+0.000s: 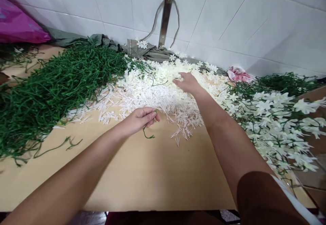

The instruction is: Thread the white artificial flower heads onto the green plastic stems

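Observation:
My left hand (145, 117) is pinched round a thin green plastic stem (147, 136), whose lower end curls below the fingers, over the front of the pile of white sticks (159, 99). Farther back, my right hand (185, 81) reaches into the heap of loose white flower heads (163, 69), thumb and fingers apart. No object can be made out between them. A large mound of green stems (58, 79) covers the left part of the table. To the right lie white flowers on green stems (277, 116).
The wooden table (152, 174) stands against a white tiled wall (229, 21). A metal bar (166, 19) with a cord rises at the back. A pink bag (20, 22) sits back left; a pink and white cloth (239, 74) lies back right, near more green stems (285, 83).

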The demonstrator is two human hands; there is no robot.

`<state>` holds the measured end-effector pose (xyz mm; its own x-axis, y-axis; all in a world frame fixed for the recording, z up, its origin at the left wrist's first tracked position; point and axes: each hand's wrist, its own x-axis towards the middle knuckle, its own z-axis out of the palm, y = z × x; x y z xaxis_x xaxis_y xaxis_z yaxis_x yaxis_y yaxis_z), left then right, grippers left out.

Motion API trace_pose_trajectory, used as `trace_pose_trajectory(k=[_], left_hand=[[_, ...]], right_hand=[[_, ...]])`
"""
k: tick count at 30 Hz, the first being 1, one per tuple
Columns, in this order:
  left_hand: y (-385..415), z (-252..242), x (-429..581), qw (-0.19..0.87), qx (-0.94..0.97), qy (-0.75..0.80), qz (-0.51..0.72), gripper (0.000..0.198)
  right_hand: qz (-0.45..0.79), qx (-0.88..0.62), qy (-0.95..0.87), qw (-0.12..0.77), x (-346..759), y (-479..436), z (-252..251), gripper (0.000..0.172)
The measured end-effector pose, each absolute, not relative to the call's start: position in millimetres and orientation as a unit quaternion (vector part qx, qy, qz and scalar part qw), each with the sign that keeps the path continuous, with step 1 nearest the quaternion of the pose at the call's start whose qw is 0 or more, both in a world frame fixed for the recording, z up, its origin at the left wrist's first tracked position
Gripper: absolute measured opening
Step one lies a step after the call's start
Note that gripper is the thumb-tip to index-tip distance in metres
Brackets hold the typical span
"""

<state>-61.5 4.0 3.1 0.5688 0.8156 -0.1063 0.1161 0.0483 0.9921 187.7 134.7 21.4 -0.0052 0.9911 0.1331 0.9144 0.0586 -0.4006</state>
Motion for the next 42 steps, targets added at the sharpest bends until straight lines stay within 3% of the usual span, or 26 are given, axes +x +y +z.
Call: trace_pose_trajectory(k=[6,14,23,32,37,42], left_hand=[[10.9,-4.2,-64.0,0.626,0.615,0.378,0.297,0.04],[2.7,-2.6,-56.3,0.608,0.668,0.358,0.239,0.029],[-4.2,0.7,-51.8,0.597,0.668,0.374,0.24,0.027],[-0.4,8.7,-58.3,0.53,0.663,0.421,0.321,0.028],[5.9,6.5,-64.1,0.537,0.627,0.432,0.363,0.027],[5.8,5.1,-62.5,0.535,0.646,0.43,0.334,0.025]], right_hand=[[0.013,-0.516,-0.837,0.183,165.2,76.3,18.5,0.044],[0.031,-0.332,-0.926,0.176,171.3,25.9,36.4,0.036],[-0.059,-0.456,-0.84,0.287,183.8,19.1,45.5,0.025],[-0.092,-0.436,-0.857,0.26,154.9,-8.8,23.3,0.016],[-0.1,-0.37,-0.913,0.142,158.2,-27.9,-1.8,0.011],[-0.173,-0.395,-0.892,0.136,193.6,-9.4,-23.9,0.019]])
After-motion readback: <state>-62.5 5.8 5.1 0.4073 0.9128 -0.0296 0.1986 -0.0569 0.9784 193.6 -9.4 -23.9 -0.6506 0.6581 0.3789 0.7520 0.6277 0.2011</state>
